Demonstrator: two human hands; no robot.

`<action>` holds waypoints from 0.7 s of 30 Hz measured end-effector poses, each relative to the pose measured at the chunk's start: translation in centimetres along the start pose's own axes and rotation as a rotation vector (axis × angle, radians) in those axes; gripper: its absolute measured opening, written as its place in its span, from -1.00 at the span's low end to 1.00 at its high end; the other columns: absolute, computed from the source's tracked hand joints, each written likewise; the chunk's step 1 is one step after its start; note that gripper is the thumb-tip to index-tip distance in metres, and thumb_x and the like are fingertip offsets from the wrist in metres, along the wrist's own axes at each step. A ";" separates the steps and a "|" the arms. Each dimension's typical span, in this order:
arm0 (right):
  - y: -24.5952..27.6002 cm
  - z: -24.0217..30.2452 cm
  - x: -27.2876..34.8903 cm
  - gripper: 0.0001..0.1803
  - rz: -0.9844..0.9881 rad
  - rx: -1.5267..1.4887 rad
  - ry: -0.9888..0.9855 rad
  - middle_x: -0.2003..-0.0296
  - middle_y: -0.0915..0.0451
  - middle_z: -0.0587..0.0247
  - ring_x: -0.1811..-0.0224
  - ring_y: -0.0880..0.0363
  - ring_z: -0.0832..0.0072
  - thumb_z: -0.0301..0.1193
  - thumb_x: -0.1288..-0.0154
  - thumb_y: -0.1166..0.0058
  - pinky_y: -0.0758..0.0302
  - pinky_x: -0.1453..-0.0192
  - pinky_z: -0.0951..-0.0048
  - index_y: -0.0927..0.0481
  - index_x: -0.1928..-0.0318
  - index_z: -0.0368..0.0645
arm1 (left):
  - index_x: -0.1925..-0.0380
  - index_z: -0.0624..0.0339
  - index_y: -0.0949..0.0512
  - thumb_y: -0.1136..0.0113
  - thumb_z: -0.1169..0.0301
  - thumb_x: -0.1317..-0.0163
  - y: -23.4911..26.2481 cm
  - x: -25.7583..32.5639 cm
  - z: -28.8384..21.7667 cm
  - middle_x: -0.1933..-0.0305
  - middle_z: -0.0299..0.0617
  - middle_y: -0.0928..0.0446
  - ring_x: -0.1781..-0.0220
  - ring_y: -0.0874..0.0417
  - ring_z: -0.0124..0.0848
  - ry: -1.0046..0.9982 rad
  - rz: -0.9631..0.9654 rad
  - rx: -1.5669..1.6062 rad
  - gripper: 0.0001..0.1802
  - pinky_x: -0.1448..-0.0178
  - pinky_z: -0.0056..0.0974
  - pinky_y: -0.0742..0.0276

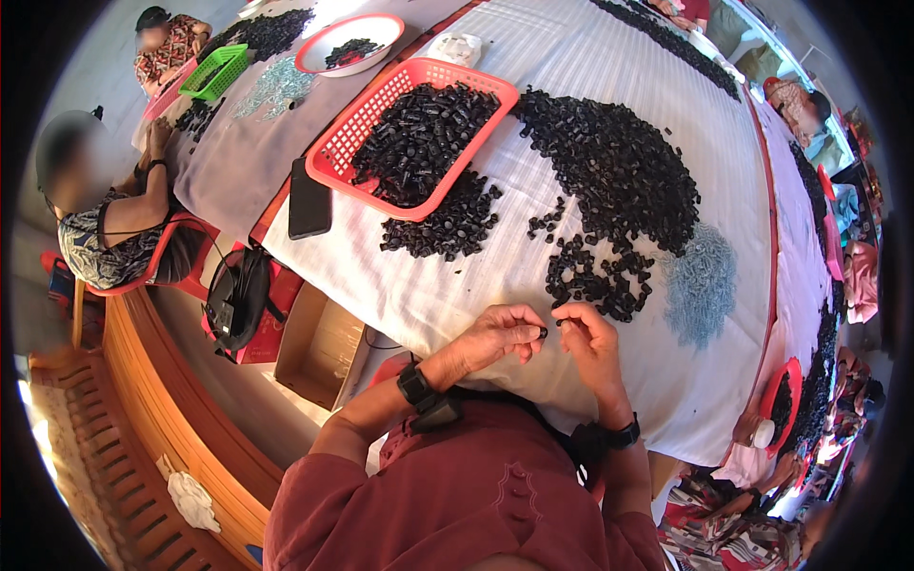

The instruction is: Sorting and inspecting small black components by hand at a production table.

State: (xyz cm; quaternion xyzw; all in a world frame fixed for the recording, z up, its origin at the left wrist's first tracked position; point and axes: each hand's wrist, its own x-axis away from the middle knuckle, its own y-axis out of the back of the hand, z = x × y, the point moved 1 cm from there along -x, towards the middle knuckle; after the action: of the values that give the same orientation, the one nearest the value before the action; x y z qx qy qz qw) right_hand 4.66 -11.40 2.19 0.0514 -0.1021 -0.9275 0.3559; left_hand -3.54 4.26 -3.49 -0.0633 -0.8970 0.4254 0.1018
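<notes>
My left hand [497, 338] pinches a small black plastic cap [543, 332] between thumb and fingertips, just over the near edge of the white cloth. Close beside it, my right hand [588, 344] is closed in a pinch, with a small dark piece [560, 323] at its fingertips. A scattering of black caps [595, 281] lies beyond my hands, joining a large heap of them [619, 167]. To the right sits a pile of small clear bluish pieces [702, 285]. A red perforated basket [328, 162] is full of black caps, with more caps [443, 224] heaped at its near side.
A black phone [310, 202] lies left of the basket. Farther off are a white basin with a red rim [307, 59] and a green basket [228, 76]. Several people sit around the table, one [114, 228] at my left. An open cardboard box [319, 347] stands below the table edge.
</notes>
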 end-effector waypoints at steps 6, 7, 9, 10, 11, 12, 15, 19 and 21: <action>-0.2 -1.2 1.4 -0.82 0.003 -0.119 -0.079 0.36 -0.45 0.44 0.38 -0.35 0.78 -0.65 -0.21 0.04 -0.34 0.32 0.70 -0.49 0.16 -0.24 | 0.20 0.29 -0.49 -0.07 0.48 -0.26 -0.9 0.1 0.3 0.37 -0.18 -0.54 0.39 -0.55 -0.50 -0.026 -0.085 -0.189 -0.86 0.32 -0.44 -0.50; -0.1 -1.1 1.5 -0.83 -0.003 -0.107 -0.084 0.36 -0.45 0.44 0.38 -0.36 0.77 -0.64 -0.21 0.04 -0.34 0.32 0.70 -0.50 0.17 -0.24 | 0.20 0.29 -0.49 -0.08 0.48 -0.26 -0.9 0.1 0.4 0.37 -0.18 -0.55 0.40 -0.55 -0.51 -0.043 -0.083 -0.223 -0.85 0.32 -0.44 -0.50; -0.1 -1.2 1.6 -0.83 -0.011 -0.098 -0.091 0.37 -0.46 0.43 0.38 -0.37 0.76 -0.64 -0.21 0.04 -0.35 0.32 0.70 -0.50 0.18 -0.24 | 0.21 0.29 -0.49 -0.08 0.47 -0.27 -1.1 0.0 0.5 0.38 -0.18 -0.55 0.40 -0.55 -0.52 -0.047 -0.086 -0.236 -0.86 0.33 -0.45 -0.49; -0.2 -1.4 1.7 -0.83 -0.012 -0.074 -0.069 0.37 -0.46 0.41 0.39 -0.38 0.74 -0.63 -0.21 0.03 -0.35 0.34 0.69 -0.50 0.19 -0.24 | 0.21 0.29 -0.49 -0.08 0.47 -0.27 -1.1 0.0 0.5 0.38 -0.18 -0.55 0.41 -0.54 -0.52 -0.055 -0.091 -0.245 -0.86 0.33 -0.45 -0.49; -0.2 -1.5 1.7 -0.83 -0.012 -0.049 -0.047 0.37 -0.46 0.40 0.39 -0.39 0.72 -0.63 -0.20 0.03 -0.35 0.35 0.68 -0.51 0.19 -0.23 | 0.21 0.29 -0.49 -0.08 0.47 -0.27 -1.2 0.0 0.6 0.38 -0.18 -0.55 0.41 -0.54 -0.52 -0.052 -0.091 -0.246 -0.86 0.33 -0.45 -0.49; -0.2 -1.5 1.8 -0.83 -0.015 -0.050 -0.048 0.37 -0.46 0.40 0.39 -0.39 0.72 -0.63 -0.20 0.03 -0.35 0.35 0.68 -0.51 0.19 -0.23 | 0.22 0.29 -0.49 -0.08 0.47 -0.27 -1.2 0.1 0.6 0.38 -0.19 -0.55 0.42 -0.54 -0.53 -0.057 -0.103 -0.260 -0.86 0.33 -0.45 -0.49; -0.1 -1.3 1.9 -0.84 -0.020 0.029 -0.047 0.39 -0.47 0.35 0.41 -0.40 0.70 -0.61 -0.20 0.02 -0.36 0.35 0.64 -0.50 0.19 -0.24 | 0.24 0.29 -0.49 -0.08 0.47 -0.27 -1.3 0.1 0.6 0.39 -0.19 -0.56 0.44 -0.54 -0.53 -0.065 -0.113 -0.291 -0.87 0.34 -0.46 -0.49; -0.2 -0.7 2.3 -0.87 -0.012 0.168 -0.009 0.43 -0.51 0.25 0.47 -0.46 0.59 -0.57 -0.24 0.04 -0.40 0.39 0.56 -0.48 0.20 -0.24 | 0.27 0.30 -0.49 -0.08 0.48 -0.27 -1.5 0.2 0.7 0.41 -0.18 -0.57 0.46 -0.54 -0.54 -0.076 -0.126 -0.315 -0.89 0.36 -0.46 -0.49; -0.7 -0.1 2.5 -0.88 -0.033 0.235 0.048 0.47 -0.52 0.27 0.52 -0.47 0.58 -0.56 -0.26 0.05 -0.40 0.42 0.56 -0.48 0.20 -0.23 | 0.29 0.30 -0.48 -0.09 0.48 -0.26 -1.6 0.1 1.0 0.41 -0.18 -0.57 0.46 -0.54 -0.54 -0.075 -0.136 -0.324 -0.90 0.36 -0.47 -0.49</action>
State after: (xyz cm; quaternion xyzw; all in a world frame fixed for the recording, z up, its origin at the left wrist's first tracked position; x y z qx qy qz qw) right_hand 2.38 -12.57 1.91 0.1167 -0.2005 -0.9135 0.3343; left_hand -3.94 2.59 -2.85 -0.0021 -0.9592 0.2695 0.0851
